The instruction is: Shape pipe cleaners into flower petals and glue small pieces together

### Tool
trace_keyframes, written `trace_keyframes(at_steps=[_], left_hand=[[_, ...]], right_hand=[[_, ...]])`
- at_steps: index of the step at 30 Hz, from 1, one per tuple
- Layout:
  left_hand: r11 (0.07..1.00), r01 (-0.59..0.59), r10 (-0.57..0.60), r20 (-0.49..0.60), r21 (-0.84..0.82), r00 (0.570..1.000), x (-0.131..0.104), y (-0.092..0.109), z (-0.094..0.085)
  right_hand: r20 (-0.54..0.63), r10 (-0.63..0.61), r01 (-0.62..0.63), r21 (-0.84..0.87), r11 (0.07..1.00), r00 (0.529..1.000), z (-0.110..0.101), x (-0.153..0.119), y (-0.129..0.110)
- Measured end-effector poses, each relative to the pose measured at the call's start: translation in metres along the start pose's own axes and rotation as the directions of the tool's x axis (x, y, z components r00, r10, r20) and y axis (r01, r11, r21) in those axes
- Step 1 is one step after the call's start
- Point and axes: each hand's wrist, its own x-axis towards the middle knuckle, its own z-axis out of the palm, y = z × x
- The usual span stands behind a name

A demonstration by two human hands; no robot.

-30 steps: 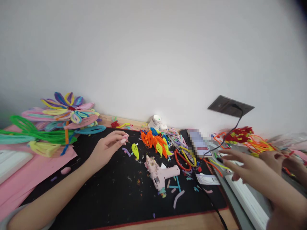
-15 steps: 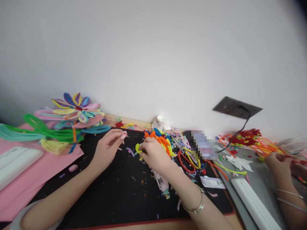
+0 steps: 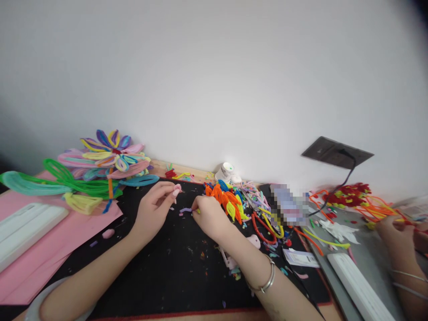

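My left hand (image 3: 154, 211) is closed in a pinch over the black mat, holding a small pink fuzzy piece (image 3: 178, 188) between thumb and fingertips. My right hand (image 3: 211, 218) is closed too, its fingertips around a yellow pipe-cleaner loop, of which only a sliver shows. Just left of those fingertips lies a purple pipe-cleaner scrap (image 3: 185, 210). Behind the right hand sits a bunch of orange pipe-cleaner petals (image 3: 223, 196) with a yellow-green petal (image 3: 231, 211) on it. A pale pink device (image 3: 228, 260) is partly hidden under my right forearm.
Large pipe-cleaner flowers (image 3: 115, 154) and green loops (image 3: 90, 187) lie at left beside pink sheets (image 3: 100, 225) and a white case (image 3: 30, 232). A white cup (image 3: 224, 171) stands by the wall. Rightward are a phone (image 3: 289, 204), a cable (image 3: 337, 186) and another person's hands (image 3: 394, 236).
The view has shifted slightly, so things sit further right. My right hand has moved a little left and turned, now covering most of the yellow loop. My left hand keeps its pinch.
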Motion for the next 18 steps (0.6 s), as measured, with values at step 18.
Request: trace_keyframes(at_steps=[18], left_hand=[[0.931, -0.346, 0.364, 0.240, -0.113, 0.900, -0.024, 0.018, 0.042]], right_hand=[[-0.785, -0.101, 0.407, 0.203, 0.891, 0.612, -0.027, -0.082, 0.050]])
